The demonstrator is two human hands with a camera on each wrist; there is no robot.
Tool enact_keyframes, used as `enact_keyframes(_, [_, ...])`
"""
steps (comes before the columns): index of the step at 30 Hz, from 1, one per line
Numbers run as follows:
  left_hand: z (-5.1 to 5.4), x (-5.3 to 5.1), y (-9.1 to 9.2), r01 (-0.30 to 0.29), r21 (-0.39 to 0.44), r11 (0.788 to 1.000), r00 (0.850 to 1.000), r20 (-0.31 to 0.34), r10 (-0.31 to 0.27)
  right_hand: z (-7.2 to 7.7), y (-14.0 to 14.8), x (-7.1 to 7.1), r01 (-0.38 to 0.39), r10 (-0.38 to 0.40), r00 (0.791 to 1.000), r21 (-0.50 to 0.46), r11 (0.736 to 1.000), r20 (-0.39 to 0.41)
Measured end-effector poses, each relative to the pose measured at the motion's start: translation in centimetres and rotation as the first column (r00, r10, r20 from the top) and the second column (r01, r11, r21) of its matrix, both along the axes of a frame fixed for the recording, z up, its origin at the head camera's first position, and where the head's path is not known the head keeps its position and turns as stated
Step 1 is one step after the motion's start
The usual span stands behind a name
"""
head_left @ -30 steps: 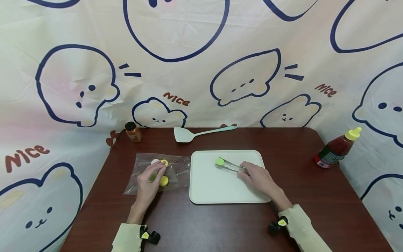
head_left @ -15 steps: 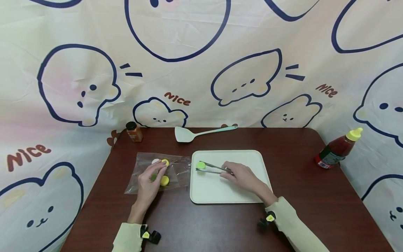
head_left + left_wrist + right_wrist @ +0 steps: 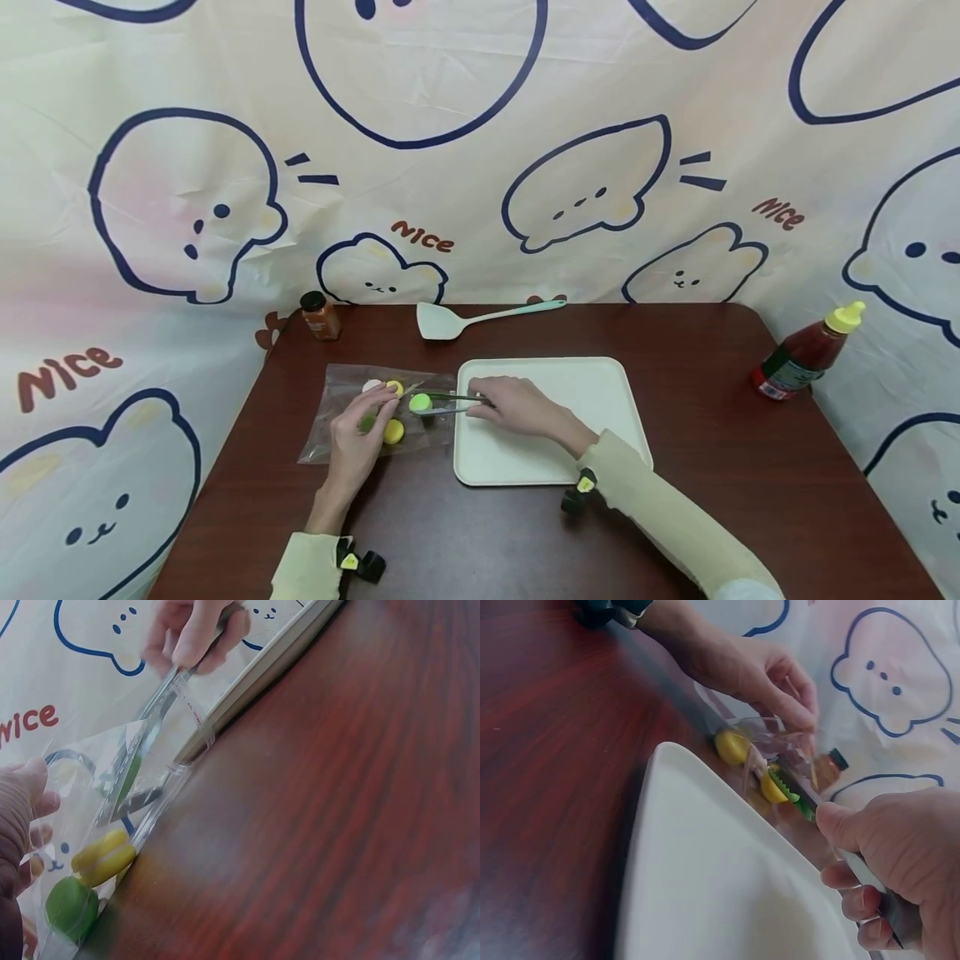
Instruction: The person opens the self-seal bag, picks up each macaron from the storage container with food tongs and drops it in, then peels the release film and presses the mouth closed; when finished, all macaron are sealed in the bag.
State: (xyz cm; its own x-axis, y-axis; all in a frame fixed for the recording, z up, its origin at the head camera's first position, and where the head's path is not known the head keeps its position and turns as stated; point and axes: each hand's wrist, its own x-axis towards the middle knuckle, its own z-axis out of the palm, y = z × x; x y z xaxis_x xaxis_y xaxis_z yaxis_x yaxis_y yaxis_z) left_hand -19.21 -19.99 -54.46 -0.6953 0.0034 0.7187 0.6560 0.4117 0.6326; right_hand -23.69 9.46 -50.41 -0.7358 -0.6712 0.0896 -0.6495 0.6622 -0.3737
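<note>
A clear plastic bag (image 3: 441, 433) lies left of the white tray (image 3: 555, 454), with several macarons inside, among them a yellow macaron (image 3: 393, 431) and a green macaron (image 3: 71, 907). My left hand (image 3: 355, 433) pinches the raised upper film of the bag between thumb and fingers. Metal tongs (image 3: 453, 397) are gripped in my right hand (image 3: 517, 404), which is over the left part of the tray. Between the tong tips sits another green macaron (image 3: 421, 403), at the bag's mouth; whether it is fully inside the film is hard to tell.
A pale green spatula (image 3: 441, 322) lies along the table's back edge. To its left stands a brown spice jar (image 3: 320, 317) with a black lid. At the right edge is a red sauce bottle (image 3: 798, 358) with a yellow cap. A patterned cloth hangs behind the table.
My right hand has carried the green macaron in the tongs leftward, from above the tray to the bag's mouth. The left hand keeps its hold on the bag in place.
</note>
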Motion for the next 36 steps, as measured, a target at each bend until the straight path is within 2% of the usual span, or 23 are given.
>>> enact_keyframes(8, [0.1,0.0,0.1,0.001,-0.014,1.000,1.000,0.010,-0.001,-0.1,-2.6,-1.2,-0.060,0.061,0.998,0.039,0.997,-0.024])
enact_keyframes(12, [0.1,0.0,0.1,-0.005,-0.024,1.000,1.000,0.012,0.005,-0.4,-3.3,-1.4,-0.064,0.066,0.997,0.055,0.996,-0.037])
enact_keyframes(19, [-0.1,0.0,0.0,-0.009,-0.030,1.000,0.999,0.053,0.011,-0.9,-4.0,-1.5,-0.082,0.084,0.995,0.050,0.995,-0.048])
enact_keyframes(24, [-0.2,0.1,-0.1,-0.006,-0.024,1.000,0.998,0.068,0.008,-1.0,-4.0,-1.5,-0.070,0.071,0.997,0.034,0.997,-0.026])
enact_keyframes(36, [-0.1,-0.1,0.1,0.008,-0.016,1.000,1.000,-0.007,-0.008,-1.0,-2.7,-0.7,-0.010,0.010,1.000,-0.013,1.000,-0.010])
